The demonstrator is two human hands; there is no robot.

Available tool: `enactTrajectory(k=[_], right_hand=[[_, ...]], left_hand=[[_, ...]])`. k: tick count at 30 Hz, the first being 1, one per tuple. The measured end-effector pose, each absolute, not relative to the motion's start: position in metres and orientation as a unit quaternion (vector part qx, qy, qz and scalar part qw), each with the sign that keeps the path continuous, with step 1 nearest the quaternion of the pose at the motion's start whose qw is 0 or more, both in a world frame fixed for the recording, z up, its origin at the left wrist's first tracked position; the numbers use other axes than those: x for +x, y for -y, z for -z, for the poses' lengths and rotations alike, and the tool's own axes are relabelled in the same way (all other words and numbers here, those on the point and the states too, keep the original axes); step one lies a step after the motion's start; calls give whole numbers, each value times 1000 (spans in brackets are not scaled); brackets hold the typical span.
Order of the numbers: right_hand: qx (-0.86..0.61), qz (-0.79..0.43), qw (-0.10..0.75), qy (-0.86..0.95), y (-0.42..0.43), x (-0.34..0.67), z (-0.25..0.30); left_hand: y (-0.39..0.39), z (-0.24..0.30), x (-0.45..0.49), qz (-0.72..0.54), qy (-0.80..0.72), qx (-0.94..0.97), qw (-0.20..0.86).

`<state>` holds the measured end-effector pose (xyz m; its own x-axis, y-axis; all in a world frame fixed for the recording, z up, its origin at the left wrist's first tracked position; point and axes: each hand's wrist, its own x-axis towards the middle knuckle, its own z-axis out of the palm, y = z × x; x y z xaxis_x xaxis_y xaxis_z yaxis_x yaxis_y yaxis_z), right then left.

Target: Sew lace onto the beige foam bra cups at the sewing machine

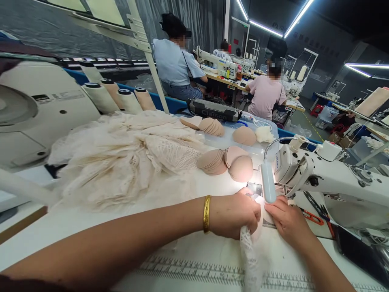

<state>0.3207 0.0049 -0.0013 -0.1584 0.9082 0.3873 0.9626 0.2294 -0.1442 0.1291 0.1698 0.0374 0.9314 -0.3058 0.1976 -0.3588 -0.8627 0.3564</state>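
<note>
My left hand (238, 213), with a gold bangle on its wrist, is closed around a strip of white lace fabric (251, 259) that hangs down toward the table's front edge. A pale cup-shaped pad (258, 227) shows beside that hand. Close to the needle area of the white sewing machine (304, 170), my right hand (287, 221) lies with its fingers stretched out over the work's right side. The lamp (268, 182) partly hides the needle. Behind my left hand are beige bra cups, some stacked (212, 162) and others loose (241, 168).
Cream lace (130, 162) is heaped at left, near thread cones (129, 100). A clear plastic tray (267, 152) holds more cups. Orange-handled snips (313, 217) and a dark phone-like slab (361, 251) lie right. Printed rulers (194, 267) cross the front. Co-workers sit beyond.
</note>
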Motion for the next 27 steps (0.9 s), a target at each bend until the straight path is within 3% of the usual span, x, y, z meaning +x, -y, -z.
enactTrajectory(k=[27], right_hand=[[-669, 96, 161, 720, -3, 324, 8]], left_hand=[[-183, -32, 136, -103, 168, 959, 206]])
